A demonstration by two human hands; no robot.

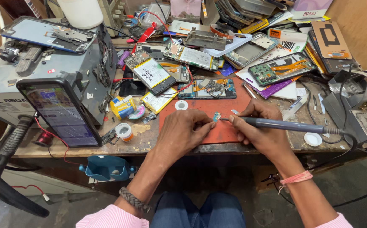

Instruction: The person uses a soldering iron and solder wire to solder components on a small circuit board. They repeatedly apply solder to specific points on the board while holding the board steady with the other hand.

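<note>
Left hand [183, 131] pinches a small circuit piece [216, 116]; right hand [261, 131] grips a soldering iron [284, 125] on the desk's red mat [208, 107], opened phones [149, 71] crowding behind.

Work mat [217, 122]: orange-red. Soldering iron [284, 125]: dark grey handle. Small part [216, 116] at its tip: possibly teal, too small to confirm. Sleeve cuffs [107, 217]: pink-and-white fine stripes. Right wrist thread [295, 177]: pink. Left wrist band [133, 198]: grey braid.

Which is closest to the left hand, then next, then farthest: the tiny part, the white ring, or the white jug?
1. Tiny part, at the left hand fingertips.
2. White ring, just above the hand on the red mat.
3. White jug, far back left.
</note>
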